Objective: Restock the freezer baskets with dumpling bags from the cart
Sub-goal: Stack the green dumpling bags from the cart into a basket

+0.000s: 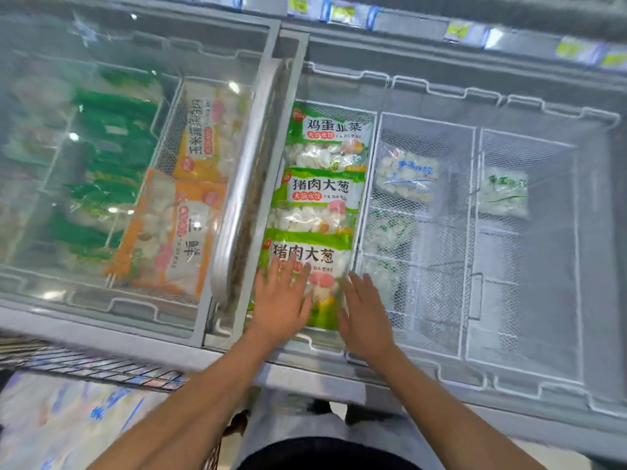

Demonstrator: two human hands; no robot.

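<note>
A supermarket chest freezer (339, 374) stretches across in front of me, its sliding glass lid (112, 157) pushed left over the orange and green packs, the white wire baskets on the right open to the air. In the leftmost open basket (368, 184) three green dumpling bags lie in an overlapping row from far to near. My left hand (283, 305) lies flat on the nearest dumpling bag (317, 259), fingers straight and spread; my right hand (364, 317) sits just beside its right edge, fingers straight and slightly apart, gripping nothing.

The risk I see is that the near bag rides up on the basket's front rim; if I let go like this it may slide or stick up and foul the lid. Pressing too hard could crush frozen dumplings or split the film. The cart (84, 364) is at my near left, its bags blurred; the baskets to the right are mostly bare, so plenty remains.
</note>
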